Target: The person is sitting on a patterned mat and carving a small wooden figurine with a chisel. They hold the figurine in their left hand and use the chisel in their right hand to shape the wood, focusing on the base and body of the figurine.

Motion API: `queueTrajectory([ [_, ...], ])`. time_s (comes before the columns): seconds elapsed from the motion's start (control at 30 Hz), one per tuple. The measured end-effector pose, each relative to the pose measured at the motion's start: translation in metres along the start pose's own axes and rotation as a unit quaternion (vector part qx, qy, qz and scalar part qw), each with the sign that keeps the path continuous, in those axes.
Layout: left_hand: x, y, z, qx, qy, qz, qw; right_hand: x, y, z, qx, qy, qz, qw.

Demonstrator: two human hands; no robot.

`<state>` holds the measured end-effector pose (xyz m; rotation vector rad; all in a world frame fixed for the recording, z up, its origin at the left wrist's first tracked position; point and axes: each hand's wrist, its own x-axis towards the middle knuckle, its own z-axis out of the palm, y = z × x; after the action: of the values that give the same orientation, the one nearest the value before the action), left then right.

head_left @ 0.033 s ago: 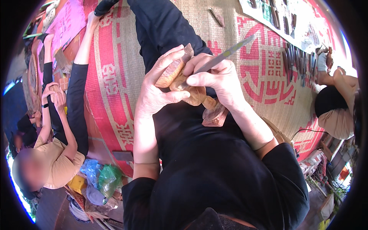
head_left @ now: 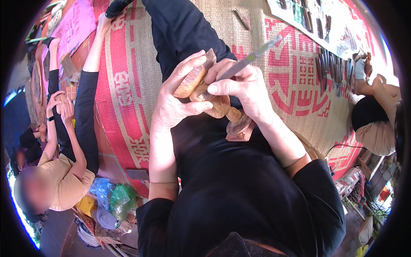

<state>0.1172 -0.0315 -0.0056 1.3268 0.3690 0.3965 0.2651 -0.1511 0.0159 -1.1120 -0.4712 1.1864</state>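
Observation:
A carved wooden figure (head_left: 219,106), yellowish brown with reddish, rougher ends, is held above my lap. My left hand (head_left: 177,92) wraps round its upper left part, thumb pressed on the wood and fingers over the far side. In my right hand (head_left: 239,83) is a slim, flat metal carving tool (head_left: 252,57), pinched between thumb and fingers. Its long grey shank slants up to the right, away from the wood. The tool's lower end is hidden by my fingers, close against the carving. Below my right wrist, the figure's square reddish base (head_left: 240,129) shows.
A red and straw woven mat (head_left: 295,103) spreads ahead. Several carving tools (head_left: 334,70) lie at the right, more on a white sheet (head_left: 295,19). A wood piece (head_left: 242,19) rests ahead. At the left sits a person (head_left: 68,175) with plastic bags (head_left: 122,199) nearby; another person (head_left: 374,120) is far right.
The outer end of the carving tool has swung slightly left and toward the far side, with a small shift of my right fingers. My left hand and the figure stay in place.

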Motion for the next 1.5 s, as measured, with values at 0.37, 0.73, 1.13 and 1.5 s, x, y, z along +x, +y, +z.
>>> queueTrajectory([
  [0.37,0.0,0.001,0.001,0.02,0.006,0.001,1.0,0.006,-0.002,-0.003,-0.02,0.01,0.015,1.0],
  [0.73,0.001,0.006,0.007,0.034,0.014,-0.006,0.999,0.011,-0.017,-0.002,-0.059,-0.012,0.063,0.996],
  [1.13,0.001,0.007,0.007,0.051,0.019,-0.009,0.999,0.012,-0.016,-0.003,-0.07,-0.011,0.078,0.994],
  [1.5,0.002,0.009,0.007,0.091,0.01,0.009,0.996,0.02,-0.016,-0.008,-0.062,0.016,0.037,0.997],
])
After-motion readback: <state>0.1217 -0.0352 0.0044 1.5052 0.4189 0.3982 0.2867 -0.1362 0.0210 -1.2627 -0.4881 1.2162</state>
